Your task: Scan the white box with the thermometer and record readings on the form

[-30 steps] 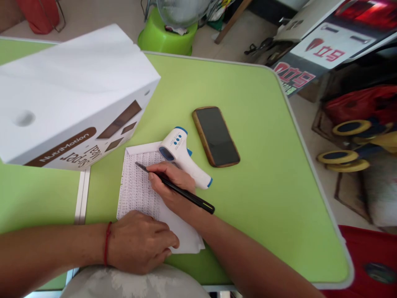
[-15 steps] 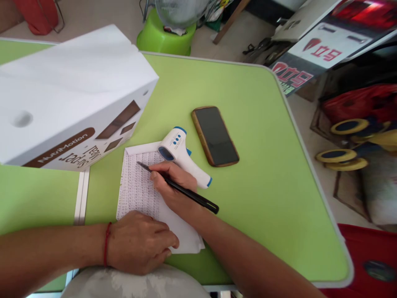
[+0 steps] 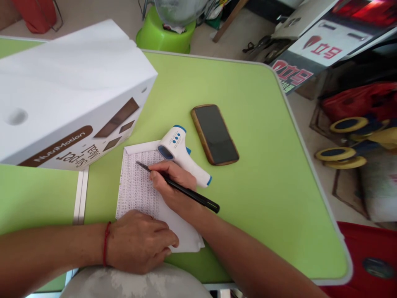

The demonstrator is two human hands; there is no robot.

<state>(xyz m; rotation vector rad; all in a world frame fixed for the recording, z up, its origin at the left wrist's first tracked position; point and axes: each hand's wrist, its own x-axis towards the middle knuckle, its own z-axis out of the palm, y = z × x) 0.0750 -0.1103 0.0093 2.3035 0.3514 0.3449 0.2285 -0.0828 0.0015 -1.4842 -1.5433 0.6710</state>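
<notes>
My right hand (image 3: 173, 182) pinches a black pen (image 3: 192, 193), its tip at the written part of a paper sheet (image 3: 139, 182). Small rows of handwriting fill the sheet's left side, while the lower right is blank. On the lower part of the same paper rests my left hand (image 3: 139, 242), palm down with fingers curled and nothing visible in them; a red cord circles its wrist. A white and blue infrared thermometer (image 3: 173, 142) lies across the paper's top right corner, just beyond my right hand. Farther right is a phone (image 3: 216, 134) in a brown case.
A large white box (image 3: 77, 87) marked NutriMotion stands at the left of the green table (image 3: 263, 186). A seam strip (image 3: 81, 194) runs across the tabletop. Beyond the far edge is a green stool (image 3: 164, 37). Red plastic (image 3: 366, 252) shows at lower right.
The view has shifted very slightly. Both hands, the pen and the paper stay in nearly the same places.
</notes>
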